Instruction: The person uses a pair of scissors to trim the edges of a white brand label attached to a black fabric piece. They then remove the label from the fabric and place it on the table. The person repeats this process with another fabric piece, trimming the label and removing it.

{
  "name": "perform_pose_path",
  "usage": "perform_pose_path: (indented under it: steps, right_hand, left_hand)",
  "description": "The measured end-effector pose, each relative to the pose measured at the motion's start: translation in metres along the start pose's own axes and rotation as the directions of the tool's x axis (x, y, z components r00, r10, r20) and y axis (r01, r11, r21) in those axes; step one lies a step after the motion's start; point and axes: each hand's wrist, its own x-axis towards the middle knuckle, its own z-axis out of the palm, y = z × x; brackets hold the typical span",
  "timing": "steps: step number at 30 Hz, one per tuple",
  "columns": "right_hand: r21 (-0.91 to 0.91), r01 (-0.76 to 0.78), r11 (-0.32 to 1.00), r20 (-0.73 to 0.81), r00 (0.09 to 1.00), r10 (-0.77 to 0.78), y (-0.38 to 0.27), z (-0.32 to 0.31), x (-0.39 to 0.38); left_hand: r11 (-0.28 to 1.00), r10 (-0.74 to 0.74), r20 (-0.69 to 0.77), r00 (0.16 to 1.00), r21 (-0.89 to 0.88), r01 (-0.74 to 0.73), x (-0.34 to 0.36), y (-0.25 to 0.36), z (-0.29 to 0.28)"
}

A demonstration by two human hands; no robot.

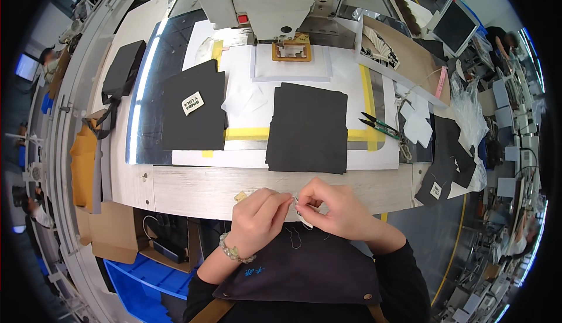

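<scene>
Pale wood-grain worktop in a busy workshop, big white machine head at 12 o'clock from the hands. Left hand: thumb and fingertips pinched closed, contents too small to tell. Right hand: fingers curled shut, seemingly on a small off-white piece, partly hidden, over the person's lap. Progress, my guess: handwork is midway, piece not yet set down. Neat black cloth stack at 12 shows no label on top; black cloth stack with slanted corner at 10–11 carries one cream label. Whether it's fixed, can't tell.
</scene>
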Motion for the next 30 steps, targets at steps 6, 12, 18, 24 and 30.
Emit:
perform_pose_path:
  steps: [6,12,18,24,30]
  right_hand:
    - [-0.027,-0.052,0.998,-0.027,0.998,0.051,0.004,-0.001,-0.003]
    - [0.055,-0.12,0.991,-0.07,0.99,0.124,0.011,-0.011,-0.002]
    - [0.048,-0.074,0.996,-0.033,0.997,0.076,0.015,-0.014,-0.003]
    - [0.031,-0.04,0.999,-0.044,0.998,0.042,0.006,-0.014,-0.008]
    - [-0.024,0.03,0.999,-0.069,0.997,-0.032,0.0,-0.013,-0.01]
  left_hand:
    - [0.995,-0.086,-0.079,0.993,0.053,0.09,0.001,-0.008,-0.009]
    - [0.936,0.03,0.168,0.985,-0.349,0.031,0.005,-0.013,-0.031]
    - [0.943,0.163,0.443,0.881,-0.332,-0.008,0.007,-0.009,-0.034]
    - [0.986,-0.042,0.049,0.998,-0.158,0.049,0.014,0.005,-0.009]
    - [0.992,0.02,0.037,0.999,-0.122,-0.015,0.016,0.006,0.0]
